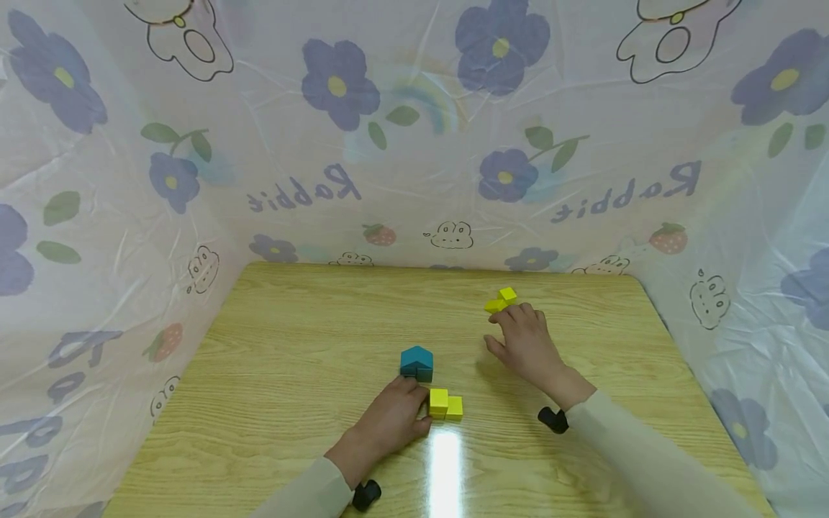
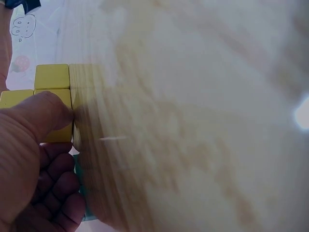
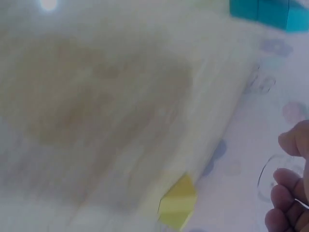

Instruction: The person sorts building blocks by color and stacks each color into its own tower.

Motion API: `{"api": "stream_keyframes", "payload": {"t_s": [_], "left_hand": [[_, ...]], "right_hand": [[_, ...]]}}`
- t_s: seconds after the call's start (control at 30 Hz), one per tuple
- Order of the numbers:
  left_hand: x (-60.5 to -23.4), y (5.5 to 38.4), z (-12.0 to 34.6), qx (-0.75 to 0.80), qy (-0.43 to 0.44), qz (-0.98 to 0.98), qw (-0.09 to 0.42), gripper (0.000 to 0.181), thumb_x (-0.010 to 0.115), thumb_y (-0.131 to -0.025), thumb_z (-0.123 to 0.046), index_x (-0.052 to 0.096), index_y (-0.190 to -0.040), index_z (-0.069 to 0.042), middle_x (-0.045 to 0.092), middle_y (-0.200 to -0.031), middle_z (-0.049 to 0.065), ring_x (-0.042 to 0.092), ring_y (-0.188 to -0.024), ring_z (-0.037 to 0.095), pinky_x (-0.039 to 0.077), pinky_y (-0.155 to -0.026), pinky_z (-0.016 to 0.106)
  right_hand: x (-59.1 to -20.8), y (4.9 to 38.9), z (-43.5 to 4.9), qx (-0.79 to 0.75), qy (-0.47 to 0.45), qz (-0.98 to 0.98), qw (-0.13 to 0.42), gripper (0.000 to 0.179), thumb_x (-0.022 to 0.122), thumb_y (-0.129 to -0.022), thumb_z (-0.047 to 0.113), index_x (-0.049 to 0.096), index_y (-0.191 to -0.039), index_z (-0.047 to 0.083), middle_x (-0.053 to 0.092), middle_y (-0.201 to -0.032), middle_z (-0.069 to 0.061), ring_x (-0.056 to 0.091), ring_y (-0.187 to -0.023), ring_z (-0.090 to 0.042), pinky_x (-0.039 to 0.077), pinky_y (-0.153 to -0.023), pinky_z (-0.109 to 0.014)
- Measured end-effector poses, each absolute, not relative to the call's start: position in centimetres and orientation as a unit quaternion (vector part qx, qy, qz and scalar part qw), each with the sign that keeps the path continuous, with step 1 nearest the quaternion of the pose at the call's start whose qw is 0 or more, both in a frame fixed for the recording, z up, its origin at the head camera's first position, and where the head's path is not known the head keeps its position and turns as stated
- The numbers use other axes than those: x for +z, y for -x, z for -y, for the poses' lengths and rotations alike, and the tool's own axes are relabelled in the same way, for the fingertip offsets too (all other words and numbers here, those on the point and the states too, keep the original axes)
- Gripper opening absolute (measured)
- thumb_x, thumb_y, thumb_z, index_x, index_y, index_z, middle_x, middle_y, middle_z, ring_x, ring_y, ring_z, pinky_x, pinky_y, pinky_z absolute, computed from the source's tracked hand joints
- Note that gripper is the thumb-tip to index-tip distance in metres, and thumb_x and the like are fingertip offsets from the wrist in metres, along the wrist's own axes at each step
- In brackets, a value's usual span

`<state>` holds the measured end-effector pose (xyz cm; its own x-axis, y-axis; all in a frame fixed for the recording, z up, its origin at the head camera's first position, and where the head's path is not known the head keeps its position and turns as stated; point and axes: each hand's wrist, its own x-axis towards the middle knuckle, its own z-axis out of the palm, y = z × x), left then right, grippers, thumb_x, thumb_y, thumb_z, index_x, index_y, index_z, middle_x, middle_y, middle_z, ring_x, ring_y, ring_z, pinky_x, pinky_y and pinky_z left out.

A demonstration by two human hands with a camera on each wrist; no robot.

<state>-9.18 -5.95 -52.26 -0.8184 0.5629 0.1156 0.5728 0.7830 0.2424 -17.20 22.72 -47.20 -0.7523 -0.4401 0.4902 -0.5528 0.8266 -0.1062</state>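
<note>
My left hand (image 1: 388,421) is at a small group of yellow cubes (image 1: 439,401) near the middle of the table. In the left wrist view its thumb lies over one yellow cube (image 2: 63,133), with the other fingers curled below; the thumb and fingers pinch that cube. Just beyond the left fingertips stands a teal block shape (image 1: 417,363) with a peaked top. My right hand (image 1: 527,349) reaches over the table, thumb spread from loosely bent fingers, holding nothing. Yellow blocks (image 1: 507,295) lie by its fingertips, partly hidden by them; whether they touch cannot be told.
A wood-grain table (image 1: 291,324) carries all the blocks. Printed cloth (image 1: 414,158) with flowers and rabbits hangs behind it and along both sides. A black wrist device (image 1: 367,495) sits under the left wrist, another (image 1: 553,419) under the right.
</note>
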Motion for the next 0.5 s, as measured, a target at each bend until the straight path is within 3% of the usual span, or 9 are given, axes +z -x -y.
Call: {"api": "stream_keyframes", "payload": {"t_s": [0.5], "left_hand": [[-52.0,9.2,6.0,-0.139,0.297,0.945,0.002,0.034,0.075,-0.096,-0.033,0.072,-0.119,-0.008,0.064,-0.102,-0.001,0.057,-0.098,0.014,0.053,-0.092,0.029]], "right_hand": [[-45.4,23.4,-28.3,0.056,-0.201,0.961,0.18,0.036,0.078,-0.095,0.022,0.069,-0.12,-0.002,0.065,-0.114,-0.023,0.054,-0.104,-0.045,0.042,-0.085,-0.061]]}}
